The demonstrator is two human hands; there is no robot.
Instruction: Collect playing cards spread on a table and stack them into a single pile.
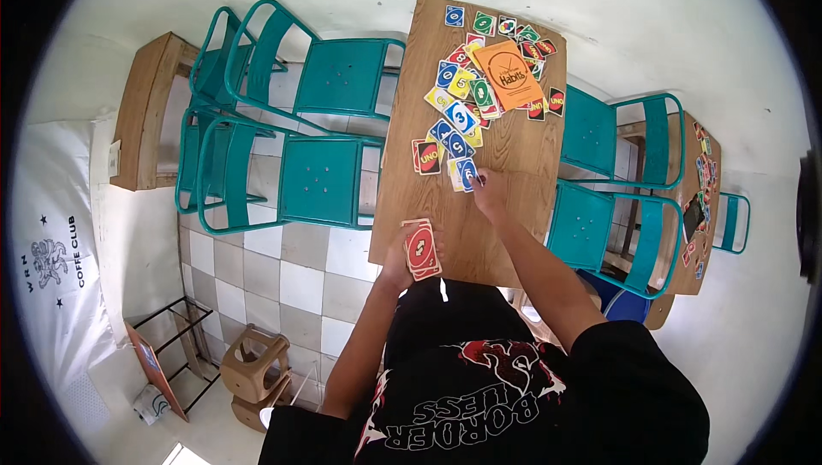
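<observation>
A small stack of UNO cards [420, 250], topped by a red reverse card, rests in the grip of my left hand [397, 259] near the front edge of the wooden table [469, 234]. Farther forward, my right hand [491, 194] has its fingertips closed at the right edge of a blue UNO card [465, 173]. That card overlaps yellow ones at the near end of a loose trail of face-up cards [462, 117]. Just left of it lies a small pile with a face-down UNO card [428, 158] on top.
An orange booklet [509, 75] covers part of the card spread, with face-down cards [556, 102] beside it. Teal metal chairs stand left [324, 179] and right [581, 227]. More cards [706, 176] lie on a second table at right. Brown plastic stools [253, 362] stand lower left.
</observation>
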